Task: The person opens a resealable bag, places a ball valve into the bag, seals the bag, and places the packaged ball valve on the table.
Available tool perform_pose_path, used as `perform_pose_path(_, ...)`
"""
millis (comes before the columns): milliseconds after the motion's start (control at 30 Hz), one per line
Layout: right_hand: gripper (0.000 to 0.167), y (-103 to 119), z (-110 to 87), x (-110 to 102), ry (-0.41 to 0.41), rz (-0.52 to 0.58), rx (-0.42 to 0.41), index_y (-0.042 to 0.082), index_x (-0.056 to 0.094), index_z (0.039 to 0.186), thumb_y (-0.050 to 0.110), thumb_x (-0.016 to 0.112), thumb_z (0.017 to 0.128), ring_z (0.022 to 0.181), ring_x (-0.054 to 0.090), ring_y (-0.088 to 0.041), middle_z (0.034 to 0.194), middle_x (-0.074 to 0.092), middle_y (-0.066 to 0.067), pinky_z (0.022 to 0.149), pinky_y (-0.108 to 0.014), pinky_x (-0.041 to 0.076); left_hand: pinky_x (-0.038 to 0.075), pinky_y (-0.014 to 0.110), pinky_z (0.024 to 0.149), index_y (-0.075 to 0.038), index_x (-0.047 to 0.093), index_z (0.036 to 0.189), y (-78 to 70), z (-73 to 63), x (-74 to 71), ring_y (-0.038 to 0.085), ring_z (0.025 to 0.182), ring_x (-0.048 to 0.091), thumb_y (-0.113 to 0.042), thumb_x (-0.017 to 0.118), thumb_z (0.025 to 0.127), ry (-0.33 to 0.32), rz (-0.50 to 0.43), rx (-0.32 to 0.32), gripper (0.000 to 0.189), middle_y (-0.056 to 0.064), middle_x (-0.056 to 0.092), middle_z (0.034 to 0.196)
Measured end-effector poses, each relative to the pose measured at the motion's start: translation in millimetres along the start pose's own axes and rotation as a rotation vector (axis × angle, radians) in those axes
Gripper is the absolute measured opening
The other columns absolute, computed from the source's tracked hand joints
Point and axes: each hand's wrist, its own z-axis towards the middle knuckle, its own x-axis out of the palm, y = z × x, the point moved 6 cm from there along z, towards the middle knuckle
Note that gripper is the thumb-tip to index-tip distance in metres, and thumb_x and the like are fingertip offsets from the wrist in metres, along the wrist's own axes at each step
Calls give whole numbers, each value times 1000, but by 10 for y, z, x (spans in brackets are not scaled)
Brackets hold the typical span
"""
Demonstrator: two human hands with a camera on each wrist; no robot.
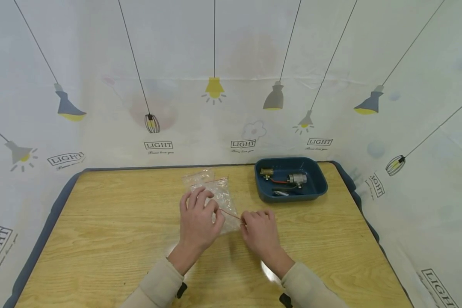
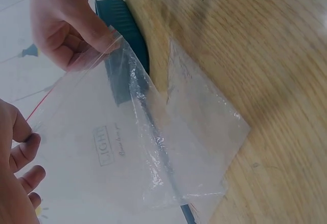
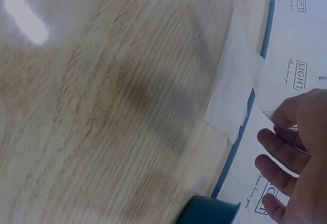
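Observation:
Between both hands a clear zip bag (image 2: 76, 116) with a red seal line is stretched. My left hand (image 1: 200, 218) pinches one side of its mouth between thumb and forefinger. The opposite top corner is pinched by my right hand (image 1: 259, 231), its other fingers curled loosely, as the right wrist view shows. The bag hangs down from the seal and looks flat, with nothing visible inside. Under and behind it, more clear bags (image 2: 199, 116) lie on the wooden table, one with its red seal (image 1: 219, 181) toward the back.
A dark blue tray (image 1: 288, 198) stands at the back right. In it lie a brass fitting (image 1: 267, 172), a silver valve (image 1: 297, 178) with a handle, and a small silver piece (image 1: 281, 193). A printed white sheet (image 1: 200, 51) rises behind the table.

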Motion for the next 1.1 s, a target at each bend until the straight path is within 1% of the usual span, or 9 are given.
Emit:
perform_pose_path(167,11,51,10,-36,20,42,9,22,65,85,28,74,81,75,64,-18,76,70,7,86,-42,44,34,53,106,-12,62,68,-5,3,-8,29,122,52,-22,53,83,2,13,5,21,4,64,104)
perform_pose_path(233,9,83,24,-73,11,65,4,23,66,87,29,72,84,76,64,-17,77,70,9,86,-42,44,34,53,106,-13,61,68,-11,4,-15,29,122,52,-23,52,84,2,18,10,21,4,64,104)
perform_pose_path(333,7,142,45,-155,-42,88,-25,24,66,84,28,71,86,76,64,-16,76,70,10,86,-42,45,33,53,107,-14,60,69,-29,4,-26,28,122,52,-24,52,84,4,19,18,21,4,64,104)
perform_pose_path(467,10,210,55,-244,-129,100,-65,23,65,76,24,72,84,72,63,-17,72,70,9,83,-42,44,34,54,106,-16,60,74,-67,-14,-22,29,122,52,-30,54,86,22,26,14,20,4,64,106)
perform_pose_path(567,11,235,55,-272,-155,101,-67,23,65,74,22,71,84,71,63,-18,70,70,8,82,-43,45,36,55,105,-17,60,77,-91,-56,4,30,122,53,-35,56,86,50,38,-5,21,5,64,109)
perform_pose_path(700,9,249,56,-283,-149,99,-56,22,65,77,23,71,84,71,63,-17,71,70,8,83,-43,45,37,55,103,-18,60,78,-117,-147,67,29,123,52,-40,57,87,86,56,-23,23,4,63,110)
perform_pose_path(833,8,260,46,-277,-149,89,-61,21,66,80,23,72,84,70,64,-17,72,70,7,84,-43,45,36,55,103,-18,62,78,-128,-228,133,29,123,52,-41,57,87,93,54,-26,26,5,63,110)
perform_pose_path(933,7,267,33,-267,-147,84,-67,21,67,80,23,72,83,70,64,-17,73,71,5,86,-43,45,35,55,103,-17,63,78,-132,-263,157,29,123,51,-43,57,88,105,41,-32,28,5,63,111)
perform_pose_path(1100,5,272,29,-257,-120,86,-60,20,67,82,21,73,82,74,65,-17,75,71,5,88,-43,44,35,55,104,-18,63,78,-143,-289,164,29,125,50,-47,55,90,140,42,-45,32,5,62,114)
